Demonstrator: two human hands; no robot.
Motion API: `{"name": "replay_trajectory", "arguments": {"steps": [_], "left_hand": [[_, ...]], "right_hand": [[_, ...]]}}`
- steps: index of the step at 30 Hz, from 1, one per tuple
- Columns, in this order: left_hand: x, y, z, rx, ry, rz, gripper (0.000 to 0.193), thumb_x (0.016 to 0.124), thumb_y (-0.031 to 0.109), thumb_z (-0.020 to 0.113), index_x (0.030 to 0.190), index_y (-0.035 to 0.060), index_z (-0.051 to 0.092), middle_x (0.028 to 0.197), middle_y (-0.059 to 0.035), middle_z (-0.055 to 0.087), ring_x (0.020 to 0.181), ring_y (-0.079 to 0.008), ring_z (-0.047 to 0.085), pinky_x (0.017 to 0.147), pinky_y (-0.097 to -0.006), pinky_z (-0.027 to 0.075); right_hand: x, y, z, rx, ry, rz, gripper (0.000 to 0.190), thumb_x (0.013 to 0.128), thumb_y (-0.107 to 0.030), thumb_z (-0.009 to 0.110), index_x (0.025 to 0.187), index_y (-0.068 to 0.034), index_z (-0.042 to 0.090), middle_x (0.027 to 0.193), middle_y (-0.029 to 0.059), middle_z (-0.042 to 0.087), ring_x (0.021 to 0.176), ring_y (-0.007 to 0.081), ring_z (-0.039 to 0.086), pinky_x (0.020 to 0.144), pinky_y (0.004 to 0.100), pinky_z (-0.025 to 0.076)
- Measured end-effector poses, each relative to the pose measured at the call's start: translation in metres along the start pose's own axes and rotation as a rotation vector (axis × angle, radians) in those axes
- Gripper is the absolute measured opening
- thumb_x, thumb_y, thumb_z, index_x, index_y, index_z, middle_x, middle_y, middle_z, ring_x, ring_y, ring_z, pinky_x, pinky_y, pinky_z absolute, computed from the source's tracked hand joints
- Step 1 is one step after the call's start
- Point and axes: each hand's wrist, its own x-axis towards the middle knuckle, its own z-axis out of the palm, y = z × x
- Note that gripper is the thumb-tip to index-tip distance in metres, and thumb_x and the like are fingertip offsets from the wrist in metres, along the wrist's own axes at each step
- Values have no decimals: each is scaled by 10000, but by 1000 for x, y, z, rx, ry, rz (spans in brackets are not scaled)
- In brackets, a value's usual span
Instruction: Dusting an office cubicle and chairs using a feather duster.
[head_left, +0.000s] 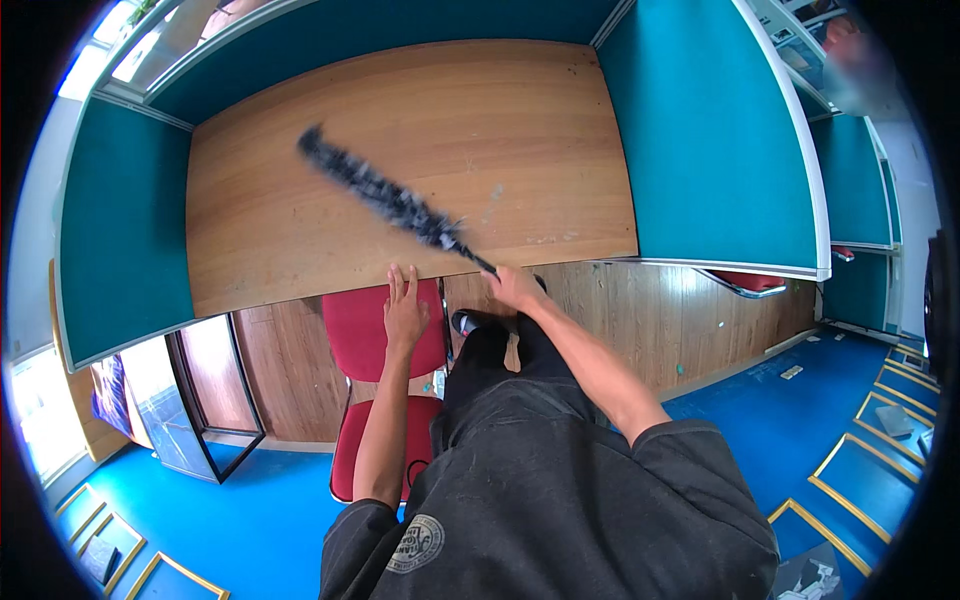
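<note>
In my right hand (517, 289) is the thin black handle of a fluffy grey-and-black duster (382, 196). The duster slants up and to the left across the wooden desk (405, 97); it is blurred, and I cannot tell whether its fibres touch the wood. My left hand (406, 304) has its fingers apart, with the fingertips at the desk's front edge, and it holds nothing. Pale marks and scuffs show on the desktop to the right of the duster.
Teal partition panels (712, 142) enclose the desk on the back and both sides. Below my left hand stands a red chair (356, 337). A black-framed stand (217, 405) is on the blue floor (285, 510) at left. Yellow-edged frames (847, 484) lie at right.
</note>
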Motion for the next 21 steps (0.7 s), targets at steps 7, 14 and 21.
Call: {"name": "replay_trajectory", "arguments": {"steps": [7, 14, 21], "left_hand": [[-21, -1, 9, 55, 96, -72, 757, 740, 127, 572, 1411, 148, 225, 1483, -150, 111, 1362, -302, 157, 1019, -497, 294], [-17, -3, 12, 32, 104, -37, 770, 748, 122, 590, 1415, 141, 205, 1478, -160, 122, 1359, -296, 170, 1034, -456, 289], [-23, -13, 14, -56, 202, -3, 698, 736, 70, 556, 1381, 82, 289, 1435, -193, 240, 1325, -323, 249, 1013, -438, 314]], "right_hand": [[-59, 13, -48, 7, 137, 71, 415, 852, -345, 575, 648, 11, 516, 538, 245, 496, 484, 414, 513, 423, 444, 356], [-102, 121, -69, -269, 489, 513, 558, 906, -447, 445, 671, 54, 519, 600, 265, 533, 581, 435, 548, 489, 479, 381], [-87, 17, -2, -199, -88, 264, 485, 914, -388, 433, 719, 37, 560, 680, 286, 571, 689, 447, 589, 548, 502, 453]]}}
